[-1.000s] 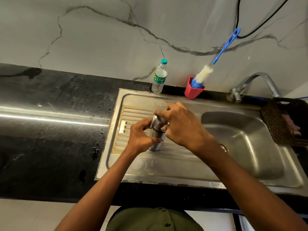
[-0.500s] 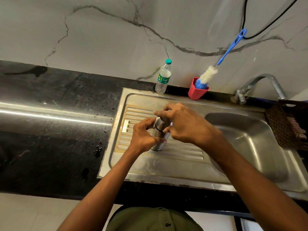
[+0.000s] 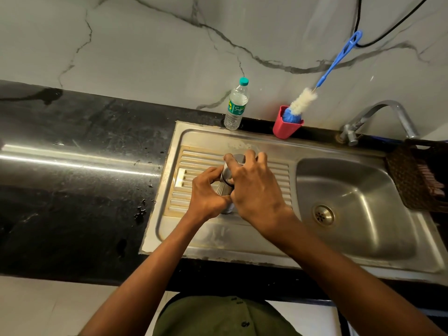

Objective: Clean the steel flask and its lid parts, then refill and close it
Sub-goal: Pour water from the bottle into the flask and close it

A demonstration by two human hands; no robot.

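A steel flask (image 3: 226,187) stands upright on the ribbed drainboard (image 3: 194,161) of the steel sink. My left hand (image 3: 207,192) grips its body from the left. My right hand (image 3: 254,187) is wrapped over the top, fingers curled round the steel lid (image 3: 238,158). Most of the flask is hidden by both hands; only a strip of the body, a dark ring below the lid and the base show.
A plastic water bottle (image 3: 236,105) with a teal cap stands at the wall. A red cup (image 3: 286,124) holds a blue-handled bottle brush (image 3: 324,76). The tap (image 3: 378,117) arches over the sink basin (image 3: 351,202). A brown basket (image 3: 417,180) sits right. Wet black counter (image 3: 72,166) lies left.
My right hand has turned on the lid, its fingers now spread further round the top. The flask and left hand stay in the same spot on the drainboard.
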